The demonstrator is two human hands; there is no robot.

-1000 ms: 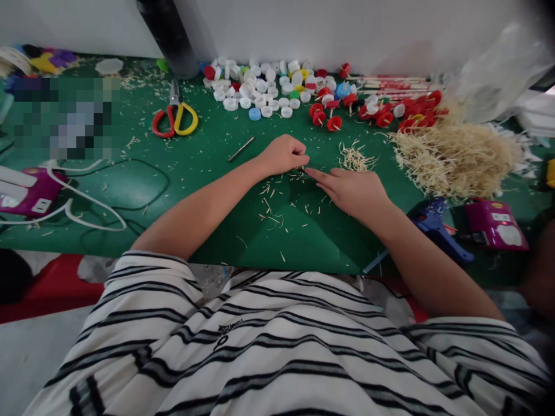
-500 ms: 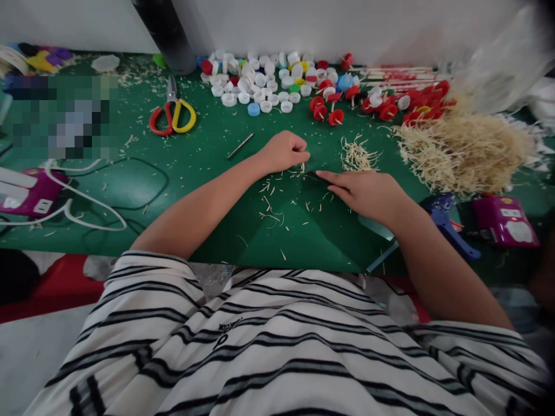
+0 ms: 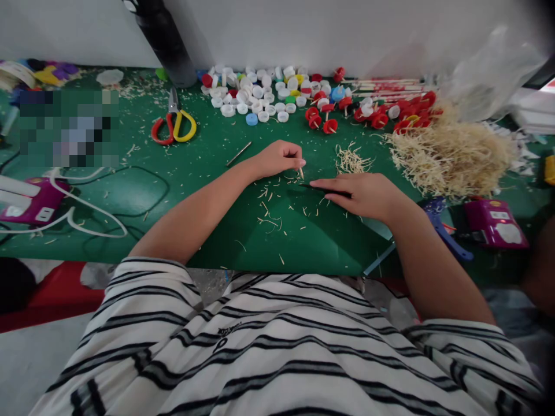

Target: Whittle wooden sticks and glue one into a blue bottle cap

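My left hand (image 3: 278, 159) rests on the green table (image 3: 208, 173) with its fingers pinched on a short wooden stick (image 3: 300, 171) that points down at the table. My right hand (image 3: 362, 193) lies just to the right, closed on a thin dark blade (image 3: 323, 188) whose tip points left toward the stick. The two hands are a few centimetres apart. Small wood shavings (image 3: 271, 211) are scattered on the mat below and between them.
A big heap of wood slivers (image 3: 451, 153) lies at the right, a smaller tuft (image 3: 351, 159) nearer. Several white and red bottle caps (image 3: 269, 92) line the back. Scissors (image 3: 173, 124), a metal rod (image 3: 239, 153), a blue glue gun (image 3: 437, 225) and purple power strips (image 3: 494, 222) surround the hands.
My right hand has drawn back to the right and down, away from the left hand, with the blade. The stick's tip now shows below my left fingers.
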